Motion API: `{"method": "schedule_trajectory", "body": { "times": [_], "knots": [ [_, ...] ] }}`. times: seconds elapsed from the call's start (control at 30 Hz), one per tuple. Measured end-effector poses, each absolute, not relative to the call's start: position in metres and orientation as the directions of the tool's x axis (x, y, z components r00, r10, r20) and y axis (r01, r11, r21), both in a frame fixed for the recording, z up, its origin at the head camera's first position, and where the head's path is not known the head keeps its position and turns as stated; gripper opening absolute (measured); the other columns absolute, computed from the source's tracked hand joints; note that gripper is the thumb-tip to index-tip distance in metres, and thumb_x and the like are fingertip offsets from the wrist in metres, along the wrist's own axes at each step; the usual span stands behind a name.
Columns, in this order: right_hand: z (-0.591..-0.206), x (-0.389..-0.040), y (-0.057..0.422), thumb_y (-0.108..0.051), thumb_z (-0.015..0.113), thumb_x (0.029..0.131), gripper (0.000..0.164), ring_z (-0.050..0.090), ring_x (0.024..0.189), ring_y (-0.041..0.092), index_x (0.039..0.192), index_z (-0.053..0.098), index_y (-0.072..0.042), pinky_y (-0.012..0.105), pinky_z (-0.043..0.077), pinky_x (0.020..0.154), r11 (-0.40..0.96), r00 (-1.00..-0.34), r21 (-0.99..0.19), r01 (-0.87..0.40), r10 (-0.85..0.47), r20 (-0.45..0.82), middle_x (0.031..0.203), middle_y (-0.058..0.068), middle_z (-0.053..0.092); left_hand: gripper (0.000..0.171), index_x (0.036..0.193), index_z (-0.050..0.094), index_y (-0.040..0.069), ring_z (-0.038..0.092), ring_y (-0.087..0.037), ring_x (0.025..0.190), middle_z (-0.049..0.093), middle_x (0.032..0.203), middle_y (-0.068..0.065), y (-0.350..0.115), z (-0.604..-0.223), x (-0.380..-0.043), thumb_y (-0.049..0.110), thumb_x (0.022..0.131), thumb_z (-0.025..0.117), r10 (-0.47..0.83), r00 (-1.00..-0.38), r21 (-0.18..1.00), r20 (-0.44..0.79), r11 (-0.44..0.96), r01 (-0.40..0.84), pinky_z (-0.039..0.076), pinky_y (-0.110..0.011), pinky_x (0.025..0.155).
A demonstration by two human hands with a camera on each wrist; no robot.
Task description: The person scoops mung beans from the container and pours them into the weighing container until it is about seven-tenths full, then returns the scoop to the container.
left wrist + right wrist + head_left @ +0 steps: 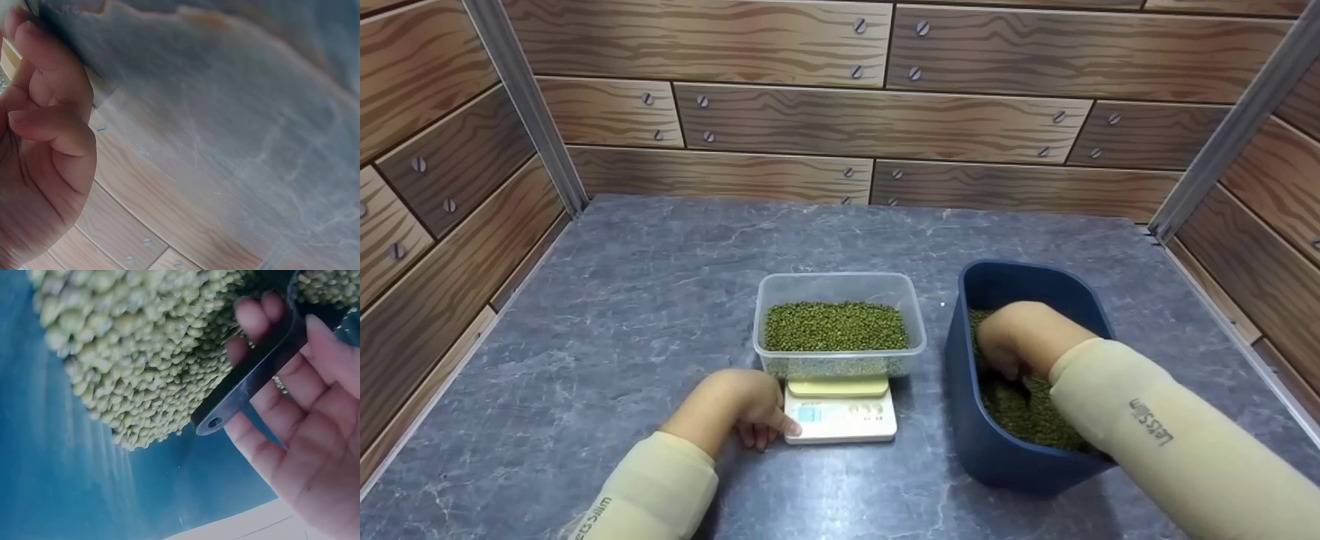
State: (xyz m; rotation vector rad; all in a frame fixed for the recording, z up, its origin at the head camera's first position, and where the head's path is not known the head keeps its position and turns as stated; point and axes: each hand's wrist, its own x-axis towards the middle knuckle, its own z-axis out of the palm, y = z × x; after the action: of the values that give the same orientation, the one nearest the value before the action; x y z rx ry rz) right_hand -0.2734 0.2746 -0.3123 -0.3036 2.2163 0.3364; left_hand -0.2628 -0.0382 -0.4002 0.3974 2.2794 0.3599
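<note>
Cream fabric of a left sleeve, cut off by the lower edge, leads to the left hand, bent sharply down at the wrist, its fingers loosely curled and gripping nothing; one digit touches the near left corner of a flat white plastic kitchen scale, though whether it presses is hard to tell. On the scale's pale yellow platform sits a clear rectangular plastic container partly filled with small green beans, hiding the platform's back part. To its right, apart, stands a deep dark-blue plastic tub holding more beans. Into it reaches the right hand, wrist bent, fingers and thumb curled round a flat black handle with a hole at its end (clear only from the right wrist). Whatever the handle joins cannot be made out. Another cream sleeve covers part of the tub's near right rim.
</note>
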Motion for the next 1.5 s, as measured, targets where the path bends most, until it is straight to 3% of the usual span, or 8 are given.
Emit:
{"method": "schedule_trajectory", "body": {
  "times": [0.23,0.53,0.77,1.03,1.5],
  "knots": [
    [-0.309,-0.262,0.271,0.003,0.062,0.073,0.028,0.040,0.052,0.010,0.055,0.049,-0.014,0.020,0.034,0.048,0.901,-0.626,0.136,-0.412,-0.172,-0.761,0.057,-0.003,0.045,0.042,0.069,0.067,0.005,0.063,-0.016,0.058,0.066,0.063,-0.005,-0.040,-0.401,-0.263,0.046,0.079,0.063,0.391,-0.653,0.375,-0.649,0.911,0.173,0.053,-0.028,0.061],
    [-0.299,-0.261,0.284,0.002,0.059,0.071,0.021,0.044,0.057,0.009,0.062,0.052,-0.016,0.022,0.038,0.053,0.890,-0.568,0.008,-0.455,-0.283,-0.773,0.063,-0.004,0.050,0.042,0.070,0.067,0.005,0.063,-0.016,0.058,0.067,0.064,-0.005,-0.041,-0.401,-0.261,0.046,0.079,0.064,0.387,-0.663,0.374,-0.640,0.911,0.171,0.053,-0.028,0.062],
    [-0.286,-0.268,0.296,0.006,0.055,0.070,0.033,0.032,0.053,0.007,0.058,0.037,-0.020,0.019,0.028,0.049,0.852,-0.528,-0.096,-0.514,-0.403,-0.747,0.057,-0.008,0.035,0.041,0.070,0.067,0.005,0.062,-0.015,0.057,0.066,0.064,-0.005,-0.041,-0.401,-0.262,0.045,0.080,0.063,0.389,-0.661,0.383,-0.642,0.909,0.163,0.053,-0.029,0.061],
    [-0.272,-0.272,0.314,0.009,0.047,0.064,0.035,0.027,0.048,0.005,0.055,0.032,-0.021,0.018,0.024,0.047,0.885,-0.561,-0.169,-0.435,-0.412,-0.717,0.053,-0.009,0.031,0.041,0.070,0.066,0.005,0.062,-0.016,0.057,0.066,0.064,-0.005,-0.040,-0.401,-0.260,0.044,0.079,0.064,0.385,-0.664,0.386,-0.641,0.910,0.155,0.053,-0.029,0.061],
    [-0.243,-0.272,0.343,0.008,0.045,0.069,0.025,0.029,0.052,0.010,0.061,0.042,-0.015,0.024,0.028,0.052,0.933,-0.626,-0.260,-0.249,-0.360,-0.692,0.057,-0.006,0.034,0.040,0.070,0.066,0.005,0.062,-0.015,0.056,0.066,0.064,-0.005,-0.039,-0.401,-0.261,0.044,0.080,0.063,0.390,-0.659,0.386,-0.643,0.908,0.162,0.053,-0.029,0.061]
  ]
}}
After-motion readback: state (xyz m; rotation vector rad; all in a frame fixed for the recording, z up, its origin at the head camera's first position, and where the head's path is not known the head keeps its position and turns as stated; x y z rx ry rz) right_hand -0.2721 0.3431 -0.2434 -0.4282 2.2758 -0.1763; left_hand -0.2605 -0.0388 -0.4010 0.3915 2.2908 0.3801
